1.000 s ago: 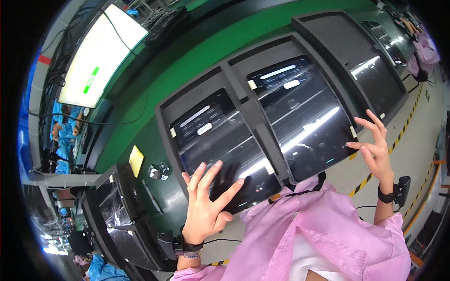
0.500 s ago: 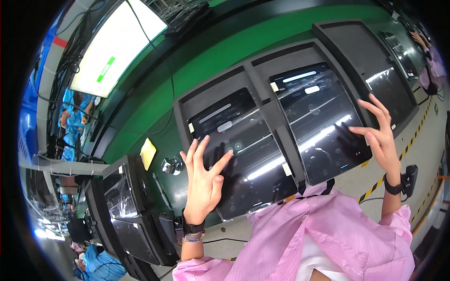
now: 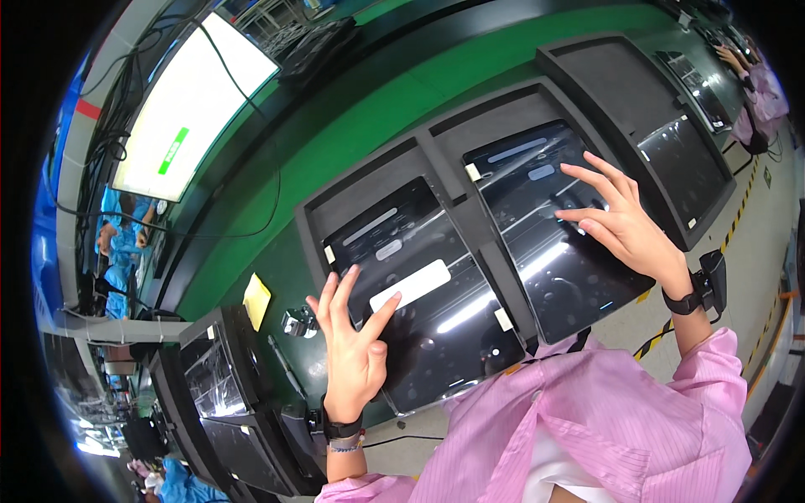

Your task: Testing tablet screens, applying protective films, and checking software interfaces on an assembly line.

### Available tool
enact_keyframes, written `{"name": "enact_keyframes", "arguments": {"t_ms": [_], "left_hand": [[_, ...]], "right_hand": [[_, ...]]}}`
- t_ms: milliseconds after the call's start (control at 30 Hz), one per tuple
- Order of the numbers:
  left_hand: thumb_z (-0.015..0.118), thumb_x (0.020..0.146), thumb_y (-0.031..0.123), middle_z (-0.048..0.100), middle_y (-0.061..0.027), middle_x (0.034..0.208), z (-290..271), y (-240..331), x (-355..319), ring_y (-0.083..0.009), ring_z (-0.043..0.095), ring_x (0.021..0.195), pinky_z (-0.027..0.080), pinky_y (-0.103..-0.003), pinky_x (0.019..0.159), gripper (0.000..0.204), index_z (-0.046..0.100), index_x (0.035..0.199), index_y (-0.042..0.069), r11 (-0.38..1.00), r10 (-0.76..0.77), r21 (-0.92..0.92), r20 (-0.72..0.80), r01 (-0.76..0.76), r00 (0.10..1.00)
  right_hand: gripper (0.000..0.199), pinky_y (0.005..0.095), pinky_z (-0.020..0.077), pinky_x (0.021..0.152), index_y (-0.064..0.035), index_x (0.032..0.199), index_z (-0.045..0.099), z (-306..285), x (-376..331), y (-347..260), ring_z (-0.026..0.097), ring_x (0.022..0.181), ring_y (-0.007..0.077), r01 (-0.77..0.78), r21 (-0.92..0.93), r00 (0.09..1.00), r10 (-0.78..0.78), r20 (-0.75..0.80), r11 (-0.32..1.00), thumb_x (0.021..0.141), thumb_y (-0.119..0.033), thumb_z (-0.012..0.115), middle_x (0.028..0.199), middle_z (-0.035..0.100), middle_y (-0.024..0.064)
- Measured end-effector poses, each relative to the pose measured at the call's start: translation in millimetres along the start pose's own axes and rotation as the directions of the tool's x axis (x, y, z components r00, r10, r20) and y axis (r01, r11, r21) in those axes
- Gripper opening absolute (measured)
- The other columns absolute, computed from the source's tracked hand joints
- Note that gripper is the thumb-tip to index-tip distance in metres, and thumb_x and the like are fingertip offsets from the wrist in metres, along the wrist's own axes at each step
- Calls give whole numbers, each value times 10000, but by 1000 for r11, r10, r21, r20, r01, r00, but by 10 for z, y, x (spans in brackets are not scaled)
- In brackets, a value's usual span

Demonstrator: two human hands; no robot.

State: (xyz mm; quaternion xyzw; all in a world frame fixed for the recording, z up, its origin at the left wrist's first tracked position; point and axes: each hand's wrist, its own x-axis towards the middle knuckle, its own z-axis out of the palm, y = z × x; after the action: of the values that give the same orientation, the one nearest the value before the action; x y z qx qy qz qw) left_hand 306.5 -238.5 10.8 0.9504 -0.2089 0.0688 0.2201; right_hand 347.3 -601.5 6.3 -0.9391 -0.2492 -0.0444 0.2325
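Two black tablets lie side by side in a dark foam tray (image 3: 459, 214), screens up and lit. On the left tablet (image 3: 444, 335) a white pop-up box shows mid-screen. My left hand (image 3: 354, 356) is over that tablet's left edge, fingers spread, its index fingertip at the box's left end. The right tablet (image 3: 553, 289) shows dimmed grey bars near its top. Over its right half hovers my right hand (image 3: 629, 226), fingers apart and holding nothing; its index finger points at the middle of the screen. Whether either fingertip touches glass, I cannot tell.
A second foam tray (image 3: 587, 71) with a dark tablet stands to the right. Stacked trays (image 3: 226, 377), a yellow note (image 3: 257, 302), a pen (image 3: 287, 366) and a small clear object (image 3: 299, 322) are at left. A bright monitor (image 3: 201, 101) stands beyond. Another person works far right.
My right hand has moved left and inward over the right tablet, whose bright bars have dimmed. A white pop-up has appeared under my left index finger. The view has shifted slightly.
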Motion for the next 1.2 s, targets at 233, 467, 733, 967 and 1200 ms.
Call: {"name": "enact_keyframes", "arguments": {"t_ms": [233,467,733,967,1200], "left_hand": [[131,912,561,303,-183,1382,132,73,223,-398,184,1303,26,-591,1046,642,627,1128,214,993,105,44,114,-111,988],[244,900,559,285,-168,1397,116,48,405,-390,186,1307,50,-599,1045,562,598,1163,211,983,183,-21,191,-183,964],[70,879,621,314,-185,1379,92,98,344,-392,184,1314,3,-558,1057,737,621,1146,211,995,100,-13,118,-99,988],[79,884,610,337,-166,1377,52,220,401,-377,212,1309,20,-566,1057,722,585,1191,196,992,127,3,125,-128,984],[424,862,475,327,-124,1402,241,683,678,-292,299,1302,156,-543,1059,598,405,1319,92,883,464,-125,380,-452,800]], "right_hand": [[273,431,172,1044,-128,1010,667,-44,-112,108,210,1329,286,-159,4,978,158,-137,987,903,-185,423,1378,364,77],[289,435,163,1042,-118,1009,668,-64,-345,173,210,1328,282,-232,-1,961,229,-158,973,911,-195,407,1380,358,85],[277,422,158,1053,-132,1017,666,-39,-322,204,194,1332,285,-245,-9,959,241,-150,969,909,-196,420,1386,348,81],[258,355,322,932,-54,899,631,17,-542,339,452,1067,238,-257,66,890,263,-372,964,907,-203,420,1103,502,106],[349,214,348,553,-18,793,545,406,-1385,373,451,594,77,-394,724,528,785,-326,566,949,-295,401,632,481,-4]]}}
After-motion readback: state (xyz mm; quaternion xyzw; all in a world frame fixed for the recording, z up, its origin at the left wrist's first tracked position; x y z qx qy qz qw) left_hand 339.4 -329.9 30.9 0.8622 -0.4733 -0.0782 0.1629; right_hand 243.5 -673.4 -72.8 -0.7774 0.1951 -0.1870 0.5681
